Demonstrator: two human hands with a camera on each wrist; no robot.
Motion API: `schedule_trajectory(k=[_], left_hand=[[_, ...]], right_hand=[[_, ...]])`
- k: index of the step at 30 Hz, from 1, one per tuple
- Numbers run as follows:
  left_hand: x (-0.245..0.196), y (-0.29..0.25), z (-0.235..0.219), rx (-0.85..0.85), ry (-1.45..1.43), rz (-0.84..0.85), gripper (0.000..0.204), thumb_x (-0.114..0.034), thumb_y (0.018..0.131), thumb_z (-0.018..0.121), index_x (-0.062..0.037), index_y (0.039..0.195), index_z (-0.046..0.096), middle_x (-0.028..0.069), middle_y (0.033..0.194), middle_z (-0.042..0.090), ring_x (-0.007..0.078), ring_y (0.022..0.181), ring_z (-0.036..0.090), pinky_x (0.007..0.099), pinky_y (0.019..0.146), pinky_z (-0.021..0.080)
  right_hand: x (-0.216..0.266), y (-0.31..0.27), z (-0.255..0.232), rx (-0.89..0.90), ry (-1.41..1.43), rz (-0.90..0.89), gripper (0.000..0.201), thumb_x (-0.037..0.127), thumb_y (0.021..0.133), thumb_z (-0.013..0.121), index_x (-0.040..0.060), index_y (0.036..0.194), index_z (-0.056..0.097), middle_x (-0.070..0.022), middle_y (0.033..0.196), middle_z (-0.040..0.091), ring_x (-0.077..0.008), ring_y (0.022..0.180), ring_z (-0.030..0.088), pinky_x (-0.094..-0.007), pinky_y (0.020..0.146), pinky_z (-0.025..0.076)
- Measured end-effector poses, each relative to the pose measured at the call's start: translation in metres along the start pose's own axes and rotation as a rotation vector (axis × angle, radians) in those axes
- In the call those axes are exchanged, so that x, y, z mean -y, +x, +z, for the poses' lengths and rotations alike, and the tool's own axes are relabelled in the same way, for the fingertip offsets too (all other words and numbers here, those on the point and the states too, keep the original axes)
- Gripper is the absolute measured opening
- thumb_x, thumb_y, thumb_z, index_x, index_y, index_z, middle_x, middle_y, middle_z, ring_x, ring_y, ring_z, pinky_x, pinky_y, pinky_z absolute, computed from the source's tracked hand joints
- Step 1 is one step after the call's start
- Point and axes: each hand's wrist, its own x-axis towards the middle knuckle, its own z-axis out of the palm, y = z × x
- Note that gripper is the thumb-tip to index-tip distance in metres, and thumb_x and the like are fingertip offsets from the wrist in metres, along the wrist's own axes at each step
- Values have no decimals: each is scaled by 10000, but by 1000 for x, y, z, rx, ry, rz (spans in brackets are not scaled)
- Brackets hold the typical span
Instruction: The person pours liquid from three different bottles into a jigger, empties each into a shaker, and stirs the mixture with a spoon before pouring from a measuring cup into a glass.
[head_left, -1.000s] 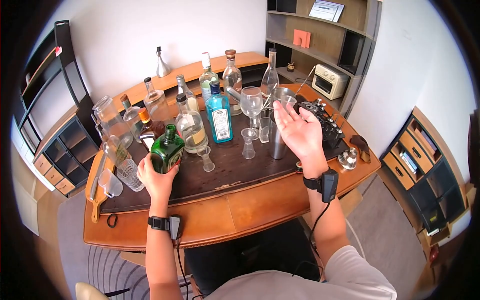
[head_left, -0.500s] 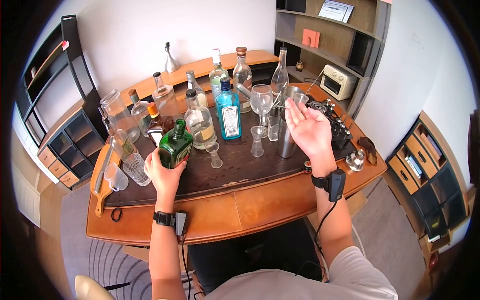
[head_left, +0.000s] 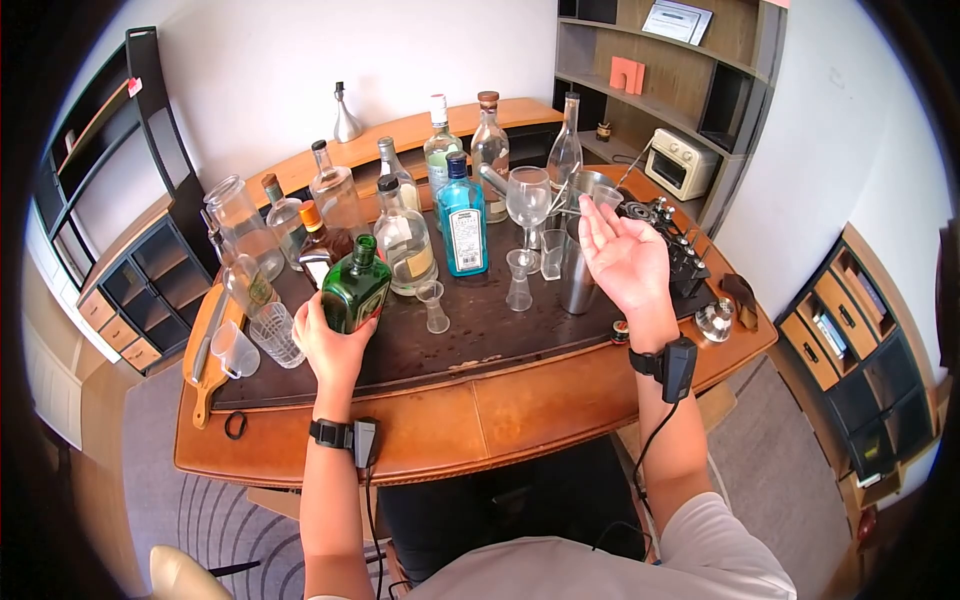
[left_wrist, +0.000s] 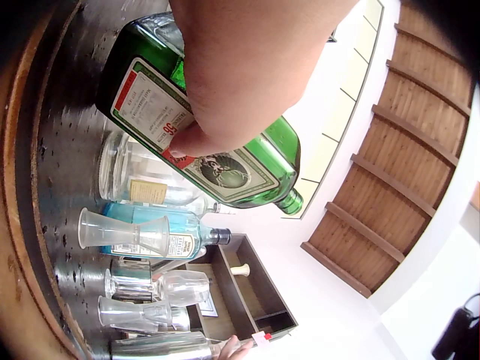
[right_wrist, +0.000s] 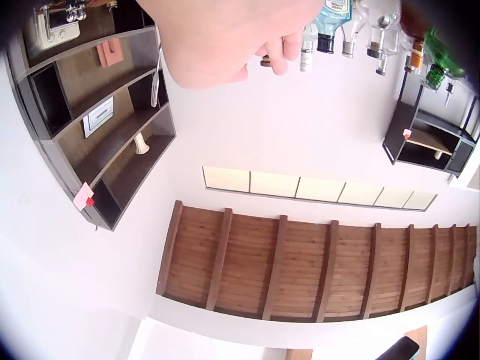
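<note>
My left hand point(head_left: 333, 345) grips a green bottle point(head_left: 357, 287) with a label, its open neck pointing up, at the table's left front. In the left wrist view the thumb lies across the label of the green bottle point(left_wrist: 161, 112). My right hand point(head_left: 628, 258) is raised palm up with fingers extended, holding nothing, in front of a steel shaker cup point(head_left: 578, 275). Two small clear jiggers, one point(head_left: 434, 308) near the green bottle and one point(head_left: 519, 281) further right, stand between the hands. A blue bottle point(head_left: 465, 228) stands behind them.
Several clear bottles point(head_left: 405, 245) stand behind and left. A wine glass point(head_left: 528, 200) is mid-table. At left are a textured glass point(head_left: 277, 335), a plastic cup point(head_left: 235, 350) and a wooden board point(head_left: 205, 385). A metal strainer top point(head_left: 713, 320) lies at right.
The head view has shifted, so the table scene sits slightly further right and higher. The left hand still grips the green bottle, and the right hand stays raised with its palm up.
</note>
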Motion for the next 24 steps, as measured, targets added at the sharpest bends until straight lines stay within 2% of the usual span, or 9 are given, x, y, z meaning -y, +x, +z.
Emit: schedule_trajectory(k=[3,6,8,12,14,17,18,20,24], left_hand=[[1,0,1,-10,-4,4,825,-223,606,959,-77,1321,574,160,1235,624,356,1254,521,503,1090,368],[1,0,0,-10,0,5,844,-219,604,960,-67,1335,567,165,1254,609,367,1247,524,503,1086,381],[2,0,0,6,14,4,884,-208,600,961,-43,1367,552,174,1301,578,388,1241,523,501,1084,403],[0,1,0,9,5,5,860,-217,605,959,-48,1349,561,170,1280,594,376,1246,523,501,1090,388],[-1,0,-1,-2,-5,5,816,-236,612,957,-55,1312,578,160,1233,631,351,1255,528,502,1096,361],[3,0,1,10,6,11,877,-198,602,958,-43,1364,553,175,1300,577,389,1239,522,502,1085,401],[3,0,1,8,1,12,860,-211,606,958,-43,1350,560,170,1279,594,377,1245,522,502,1090,387],[1,0,0,6,-9,14,828,-239,615,956,-42,1322,572,162,1238,630,353,1258,524,501,1100,360],[1,0,0,5,1,10,829,-238,618,955,-40,1325,571,166,1244,629,356,1261,521,496,1100,363]], right_hand=[[6,4,-9,73,44,63,602,13,932,514,18,1486,278,-271,1481,493,-374,1374,541,-493,1138,471],[4,1,-5,58,-2,34,552,24,930,527,35,1452,348,-256,1453,515,-360,1330,573,-475,1102,493],[6,1,-8,63,-40,41,459,52,934,543,47,1382,438,-236,1403,541,-341,1279,595,-449,1058,509],[11,-4,-9,117,-96,106,276,113,942,572,71,1215,584,-194,1299,577,-292,1146,622,-392,933,523],[14,-5,-12,144,-99,125,247,143,949,572,81,1185,611,-184,1278,585,-274,1102,616,-376,880,510],[17,-7,-18,159,-90,135,230,171,956,569,95,1162,634,-172,1245,603,-257,1047,608,-365,828,492],[18,-8,-19,159,-85,134,227,177,957,568,100,1158,639,-169,1234,610,-253,1031,605,-363,816,486],[17,-13,-18,199,-94,137,224,205,965,569,111,1153,647,-160,1199,624,-252,1022,601,-364,811,484],[8,-27,-9,258,-159,132,213,260,1007,561,132,1155,646,-153,1146,663,-265,1020,626,-371,817,492]])
